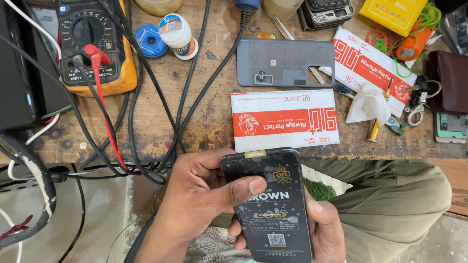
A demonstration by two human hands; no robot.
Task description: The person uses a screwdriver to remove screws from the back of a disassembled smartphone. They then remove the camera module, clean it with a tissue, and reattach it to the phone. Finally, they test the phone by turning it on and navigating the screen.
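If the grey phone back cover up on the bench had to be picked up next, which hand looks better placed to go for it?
Probably the right hand. It only cradles the black phone from beneath at the right edge, the side nearer the grey back cover. The left hand wraps the phone, thumb pressed across its front.

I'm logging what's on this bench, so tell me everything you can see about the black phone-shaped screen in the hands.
The black screen panel is a flat, glossy rectangle with rounded corners, covered by a dark printed film with gold and white markings and a small square code near its lower end. It is held roughly upright over the lap, just below the edge of the wooden bench. The left hand grips its left edge with the thumb lying across the face; the right hand supports its right edge and back.
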